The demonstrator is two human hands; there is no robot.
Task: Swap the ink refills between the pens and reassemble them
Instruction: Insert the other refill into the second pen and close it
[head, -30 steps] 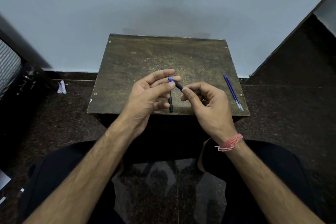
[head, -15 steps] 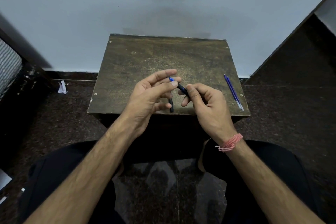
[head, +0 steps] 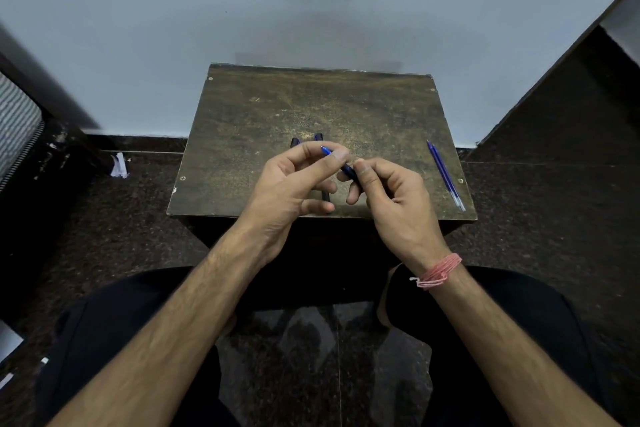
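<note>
I hold a dark pen barrel (head: 349,170) between both hands, just above the small wooden table (head: 311,104). A thin blue end (head: 325,149) sticks out of the barrel toward the upper left. My left hand (head: 291,187) pinches that blue end with thumb and forefinger. My right hand (head: 391,198) grips the barrel's lower right part. Two dark pen parts (head: 318,137) lie on the table beyond my left fingers, mostly hidden, and the near end of one (head: 325,198) shows under the hands. Two blue refills (head: 445,175) lie side by side near the table's right edge.
The table stands against a pale wall (head: 311,3), with my knees in dark trousers under its near edge. A dark granite floor (head: 131,229) surrounds it. A scrap of white paper (head: 118,166) lies on the floor at the left. A dark slanted panel (head: 571,97) rises at the right.
My left fingers have curled in around the blue end. My right hand has slid up the barrel toward the left hand. Both hands have lifted slightly, so the far ends of the table's pen parts now show.
</note>
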